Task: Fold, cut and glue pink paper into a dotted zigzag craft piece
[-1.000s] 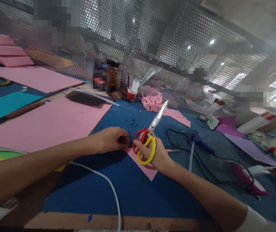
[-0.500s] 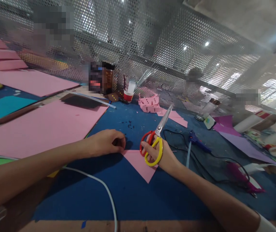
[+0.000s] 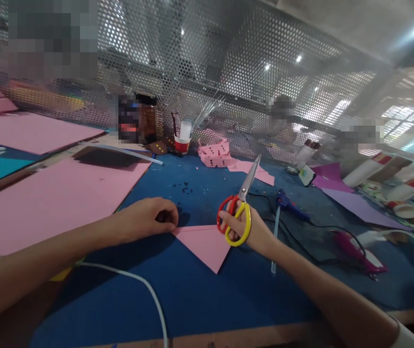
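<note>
On the bench (image 3: 120,309), I am finding more pink paper (image 3: 207,244) showing, the right hand (image 3: 256,231) holding scissors (image 3: 243,192) farther right than before; the left hand (image 3: 152,217) is curling at the paper's corner, pinch unclear.

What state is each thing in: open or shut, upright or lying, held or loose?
Scissors: held, blades apparently shut
Small pink paper: lying on the blue tabletop, partly hidden
Left hand: curled, fingertips at the paper's left corner
Right hand: closed around the scissors' handles
Cup: upright, items standing in it
Brown jar: upright, lid on
Blue glue gun: lying down, loose
Large pink sheet: flat, partly covered
</note>
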`<state>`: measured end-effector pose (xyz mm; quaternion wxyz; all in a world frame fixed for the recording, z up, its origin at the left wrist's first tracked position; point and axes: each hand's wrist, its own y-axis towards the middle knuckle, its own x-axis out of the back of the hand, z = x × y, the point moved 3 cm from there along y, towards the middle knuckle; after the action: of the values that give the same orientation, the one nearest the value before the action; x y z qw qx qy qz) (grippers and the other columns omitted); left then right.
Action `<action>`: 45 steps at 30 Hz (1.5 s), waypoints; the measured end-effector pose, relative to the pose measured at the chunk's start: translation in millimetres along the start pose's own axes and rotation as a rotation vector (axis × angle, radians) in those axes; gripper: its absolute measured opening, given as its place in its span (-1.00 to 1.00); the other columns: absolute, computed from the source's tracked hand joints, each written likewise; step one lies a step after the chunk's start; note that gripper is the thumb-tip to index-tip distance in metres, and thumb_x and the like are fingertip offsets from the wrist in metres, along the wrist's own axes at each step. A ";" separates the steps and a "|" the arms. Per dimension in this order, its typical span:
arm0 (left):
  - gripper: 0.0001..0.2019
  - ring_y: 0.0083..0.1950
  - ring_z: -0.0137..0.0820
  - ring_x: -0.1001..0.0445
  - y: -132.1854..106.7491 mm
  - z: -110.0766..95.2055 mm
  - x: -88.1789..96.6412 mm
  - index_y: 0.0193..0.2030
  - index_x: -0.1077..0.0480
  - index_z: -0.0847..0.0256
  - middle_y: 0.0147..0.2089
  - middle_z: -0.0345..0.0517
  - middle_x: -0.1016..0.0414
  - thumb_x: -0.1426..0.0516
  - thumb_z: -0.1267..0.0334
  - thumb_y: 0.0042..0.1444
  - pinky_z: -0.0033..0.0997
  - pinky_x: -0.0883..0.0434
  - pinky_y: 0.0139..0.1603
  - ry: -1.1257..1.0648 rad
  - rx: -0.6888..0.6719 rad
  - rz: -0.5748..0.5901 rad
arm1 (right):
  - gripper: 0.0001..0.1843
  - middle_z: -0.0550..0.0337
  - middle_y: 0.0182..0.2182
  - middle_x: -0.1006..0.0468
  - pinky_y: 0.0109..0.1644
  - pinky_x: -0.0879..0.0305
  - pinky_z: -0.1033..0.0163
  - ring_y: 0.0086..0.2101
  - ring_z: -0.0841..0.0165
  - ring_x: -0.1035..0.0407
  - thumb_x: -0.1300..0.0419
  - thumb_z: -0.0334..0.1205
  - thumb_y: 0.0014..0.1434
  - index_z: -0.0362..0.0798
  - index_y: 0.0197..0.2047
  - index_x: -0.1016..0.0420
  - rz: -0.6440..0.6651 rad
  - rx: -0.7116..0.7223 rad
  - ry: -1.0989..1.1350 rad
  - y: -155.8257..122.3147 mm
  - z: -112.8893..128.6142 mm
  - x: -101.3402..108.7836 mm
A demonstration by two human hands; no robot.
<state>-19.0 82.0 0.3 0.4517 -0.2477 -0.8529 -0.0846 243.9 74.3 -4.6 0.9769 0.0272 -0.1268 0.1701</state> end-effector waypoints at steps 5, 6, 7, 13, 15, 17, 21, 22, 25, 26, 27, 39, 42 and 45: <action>-0.86 -0.32 -0.37 -0.42 0.6 2.2 -0.6 -0.32 -0.51 0.13 -0.35 -0.22 -0.49 -0.18 0.15 0.08 -0.46 -0.29 -0.31 -0.003 0.009 0.001 | -0.67 0.24 -0.49 -0.55 -0.55 -0.32 0.40 -0.63 0.51 -0.34 -0.25 0.03 0.25 -0.05 -0.31 -0.32 0.015 0.005 -0.022 -0.4 1.1 8.5; -0.86 -0.33 -0.37 -0.41 0.7 1.8 -0.5 -0.32 -0.51 0.13 -0.36 -0.22 -0.48 -0.18 0.15 0.08 -0.46 -0.29 -0.32 -0.004 0.012 0.002 | -0.67 0.24 -0.49 -0.55 -0.55 -0.32 0.40 -0.63 0.51 -0.34 -0.25 0.03 0.25 -0.04 -0.31 -0.33 0.015 0.008 -0.031 -0.4 1.4 10.0; -0.86 -0.33 -0.38 -0.42 0.6 1.2 -0.5 -0.32 -0.51 0.13 -0.36 -0.22 -0.48 -0.18 0.15 0.09 -0.46 -0.29 -0.32 -0.007 0.013 0.005 | -0.68 0.24 -0.50 -0.55 -0.55 -0.32 0.40 -0.63 0.51 -0.34 -0.24 0.03 0.25 -0.04 -0.31 -0.33 0.017 0.009 -0.041 -0.3 1.6 11.2; -0.84 -0.31 -0.37 -0.44 -0.4 -0.4 0.4 -0.31 -0.52 0.13 -0.34 -0.20 -0.50 -0.18 0.12 0.11 -0.45 -0.30 -0.29 -0.004 0.020 0.008 | -0.69 0.24 -0.50 -0.56 -0.54 -0.37 0.39 -0.62 0.48 -0.39 -0.24 0.02 0.26 -0.04 -0.31 -0.33 0.041 0.004 -0.075 1.6 1.3 14.9; -0.84 -0.30 -0.36 -0.44 -0.3 0.5 0.1 -0.30 -0.52 0.13 -0.33 -0.20 -0.50 -0.18 0.12 0.12 -0.45 -0.30 -0.28 0.003 0.020 0.008 | -0.69 0.27 -0.52 -0.54 -0.55 -0.36 0.41 -0.63 0.49 -0.39 -0.25 0.02 0.25 -0.03 -0.31 -0.32 0.043 0.003 -0.073 2.7 1.2 16.2; -0.83 -0.30 -0.36 -0.44 0.1 1.3 -0.3 -0.30 -0.52 0.12 -0.32 -0.20 -0.50 -0.18 0.10 0.12 -0.44 -0.30 -0.28 0.006 0.016 0.003 | -0.69 0.28 -0.53 -0.54 -0.56 -0.35 0.42 -0.63 0.49 -0.38 -0.25 0.01 0.25 -0.03 -0.31 -0.31 0.052 -0.004 -0.075 3.4 1.8 18.3; -0.81 -0.30 -0.36 -0.43 1.0 3.1 -1.0 -0.30 -0.52 0.12 -0.33 -0.20 -0.49 -0.18 0.08 0.13 -0.43 -0.31 -0.27 0.008 0.006 -0.007 | -0.69 0.26 -0.55 -0.54 -0.58 -0.32 0.43 -0.64 0.50 -0.38 -0.25 0.00 0.25 -0.05 -0.33 -0.32 0.047 -0.048 -0.107 3.2 6.3 24.7; -0.81 -0.30 -0.36 -0.43 1.2 3.9 -1.1 -0.31 -0.52 0.12 -0.33 -0.20 -0.49 -0.18 0.07 0.13 -0.43 -0.31 -0.27 0.010 0.004 -0.007 | -0.69 0.26 -0.56 -0.53 -0.59 -0.31 0.43 -0.65 0.50 -0.37 -0.26 -0.01 0.24 -0.05 -0.34 -0.31 0.041 -0.058 -0.114 2.8 8.1 26.1; -0.81 -0.30 -0.36 -0.43 1.4 7.1 -1.3 -0.31 -0.51 0.11 -0.32 -0.21 -0.50 -0.18 0.06 0.13 -0.44 -0.32 -0.27 0.008 -0.009 -0.002 | -0.70 0.25 -0.57 -0.53 -0.59 -0.31 0.43 -0.64 0.48 -0.39 -0.25 -0.03 0.25 -0.05 -0.36 -0.31 0.048 -0.070 -0.136 1.7 13.5 28.3; -0.80 -0.31 -0.36 -0.44 1.4 8.4 -1.5 -0.31 -0.51 0.11 -0.31 -0.21 -0.51 -0.19 0.05 0.13 -0.45 -0.32 -0.27 0.008 -0.013 0.002 | -0.70 0.24 -0.56 -0.54 -0.58 -0.32 0.42 -0.63 0.47 -0.39 -0.25 -0.04 0.25 -0.05 -0.36 -0.31 0.053 -0.071 -0.144 1.5 15.0 28.5; -0.80 -0.31 -0.36 -0.44 1.4 9.8 -1.8 -0.30 -0.51 0.11 -0.31 -0.21 -0.51 -0.19 0.05 0.13 -0.45 -0.33 -0.27 0.008 -0.016 0.006 | -0.71 0.22 -0.55 -0.55 -0.57 -0.32 0.42 -0.62 0.47 -0.39 -0.24 -0.04 0.25 -0.05 -0.35 -0.32 0.060 -0.073 -0.153 1.3 16.0 28.4; -0.78 -0.32 -0.36 -0.44 3.2 10.6 -3.4 -0.30 -0.51 0.11 -0.32 -0.20 -0.52 -0.18 0.02 0.13 -0.44 -0.33 -0.28 0.035 -0.023 -0.002 | -0.73 0.26 -0.53 -0.52 -0.49 -0.30 0.36 -0.55 0.42 -0.41 -0.26 -0.04 0.21 -0.03 -0.31 -0.30 0.106 0.043 -0.281 -1.6 34.0 46.3; -0.77 -0.30 -0.35 -0.46 1.9 6.7 -2.0 -0.30 -0.52 0.12 -0.30 -0.19 -0.53 -0.16 0.03 0.14 -0.44 -0.33 -0.27 0.040 -0.026 -0.011 | -0.67 0.25 -0.50 -0.51 -0.42 -0.33 0.31 -0.50 0.37 -0.43 -0.25 0.05 0.21 -0.03 -0.28 -0.32 0.090 0.122 -0.268 1.9 44.6 57.4; -0.75 -0.27 -0.33 -0.47 -0.1 2.3 0.1 -0.27 -0.52 0.12 -0.27 -0.17 -0.55 -0.13 0.03 0.18 -0.43 -0.33 -0.24 0.036 -0.028 -0.018 | -0.61 0.27 -0.48 -0.50 -0.40 -0.27 0.30 -0.49 0.38 -0.40 -0.25 0.13 0.19 -0.04 -0.20 -0.36 -0.034 0.182 -0.469 11.8 51.6 76.8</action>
<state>-20.7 82.8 -1.0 0.4626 -0.2447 -0.8457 -0.1050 297.5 105.5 65.1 0.9170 0.1559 -0.3334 0.1535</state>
